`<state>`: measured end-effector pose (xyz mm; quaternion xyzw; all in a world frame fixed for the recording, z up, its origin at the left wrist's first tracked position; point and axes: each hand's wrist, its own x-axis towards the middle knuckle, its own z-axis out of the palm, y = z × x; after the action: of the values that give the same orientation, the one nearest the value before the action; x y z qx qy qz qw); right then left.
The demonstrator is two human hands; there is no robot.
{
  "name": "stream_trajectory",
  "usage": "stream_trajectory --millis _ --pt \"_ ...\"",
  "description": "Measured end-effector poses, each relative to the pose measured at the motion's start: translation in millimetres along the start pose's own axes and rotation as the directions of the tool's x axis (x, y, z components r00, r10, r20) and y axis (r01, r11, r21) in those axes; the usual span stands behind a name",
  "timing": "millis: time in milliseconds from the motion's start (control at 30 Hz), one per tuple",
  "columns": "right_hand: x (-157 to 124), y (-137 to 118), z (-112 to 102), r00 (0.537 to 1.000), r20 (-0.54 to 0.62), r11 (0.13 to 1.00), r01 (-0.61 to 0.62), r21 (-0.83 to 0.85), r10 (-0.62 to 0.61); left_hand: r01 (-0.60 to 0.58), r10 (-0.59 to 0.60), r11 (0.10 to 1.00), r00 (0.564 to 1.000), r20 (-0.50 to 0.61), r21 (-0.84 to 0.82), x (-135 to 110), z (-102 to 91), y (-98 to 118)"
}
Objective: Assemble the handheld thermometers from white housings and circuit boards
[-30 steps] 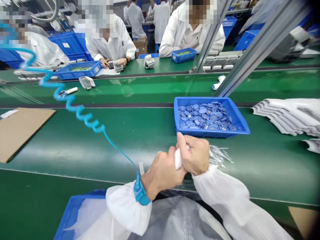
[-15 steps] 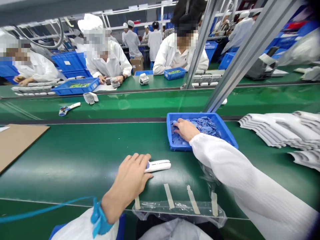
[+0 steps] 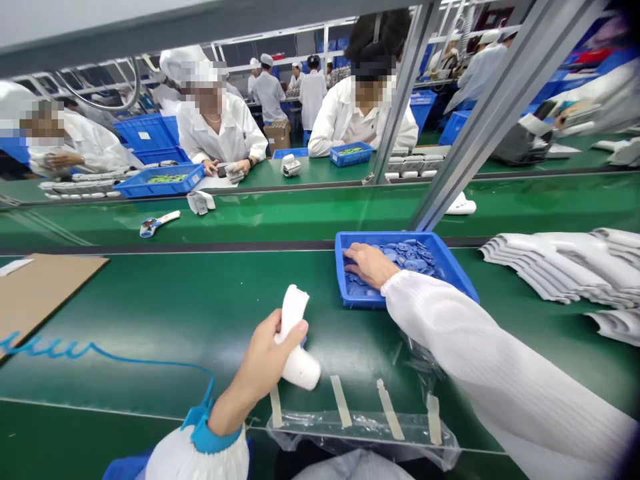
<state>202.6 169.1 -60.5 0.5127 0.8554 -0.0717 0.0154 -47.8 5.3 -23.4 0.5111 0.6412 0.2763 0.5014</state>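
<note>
My left hand (image 3: 263,357) grips a white plastic handheld device (image 3: 301,367) upright above the green belt, with a blue wrist strap (image 3: 215,433) around that wrist. My right hand (image 3: 367,263) reaches into a blue plastic tray (image 3: 400,237), its fingers extended over a heap of small blue round parts (image 3: 407,257). The hand and sleeve hide the tray's near corner. Nothing shows in my right hand's fingers.
A clear plastic bag (image 3: 360,427) is taped to the belt's near edge. White moulded pieces (image 3: 550,267) lie stacked to the right, and brown cardboard (image 3: 45,293) lies left. A blue coiled cord (image 3: 50,348) runs across the belt. Co-workers sit behind a glass-and-aluminium partition (image 3: 425,147).
My left hand has lifted the white device from lying flat on the belt to upright. My right hand stays in the tray, and the blue coiled cord now lies on the belt.
</note>
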Motion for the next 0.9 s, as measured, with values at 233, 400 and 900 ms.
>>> stream_trajectory --millis 233,400,900 --pt "11.6 -1.6 14.3 0.991 -0.113 0.997 0.072 0.027 -0.068 -0.011 0.017 0.993 0.999 0.049 -0.116 -1.0 19.8 -15.6" --pt "10.5 6.1 26.2 0.974 -0.189 0.988 0.140 0.058 -0.127 0.038 -0.033 0.984 0.999 0.031 -0.172 0.1 21.8 -20.2" --pt "18.4 -6.6 8.7 0.990 0.013 0.976 -0.140 0.164 0.140 -0.027 0.043 0.988 0.994 0.098 -0.155 4.9 29.5 -22.6"
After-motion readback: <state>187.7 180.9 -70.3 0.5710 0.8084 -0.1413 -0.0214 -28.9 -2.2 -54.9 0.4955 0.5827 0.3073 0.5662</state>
